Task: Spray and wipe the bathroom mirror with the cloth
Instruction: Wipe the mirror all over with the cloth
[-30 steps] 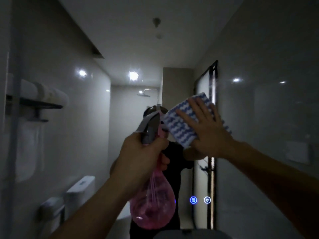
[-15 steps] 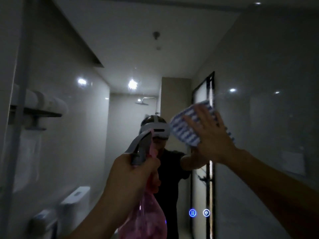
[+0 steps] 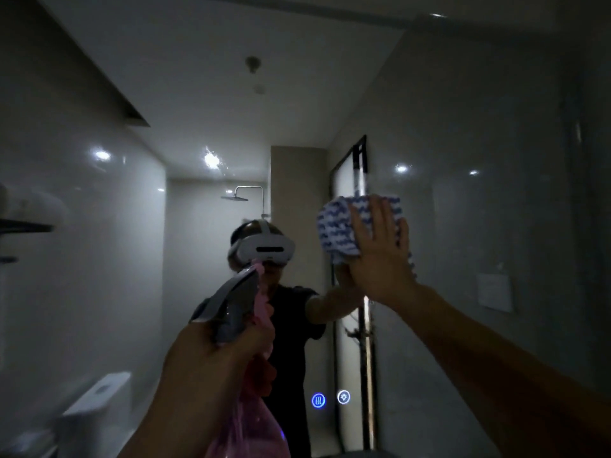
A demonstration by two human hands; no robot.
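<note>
The bathroom mirror (image 3: pixel 463 143) fills most of the dim view in front of me. My right hand (image 3: pixel 380 259) presses a blue-and-white patterned cloth (image 3: pixel 337 226) flat against the glass, fingers spread, at mid height right of centre. My left hand (image 3: pixel 211 365) grips a pink spray bottle (image 3: pixel 251 431) with a grey trigger head (image 3: pixel 234 309), nozzle pointing up at the mirror. The bottle's lower body runs off the bottom edge.
Two lit touch buttons (image 3: pixel 330 398) glow low on the mirror. In the reflection I see a person with a white headset, a shower head (image 3: pixel 235 197), a black-framed door (image 3: pixel 360 259), a toilet (image 3: pixel 96 401) at lower left and a towel shelf (image 3: pixel 23 219).
My right hand and the cloth have slid to the right across the mirror. The spray bottle has dropped lower in the view as my head tilted up.
</note>
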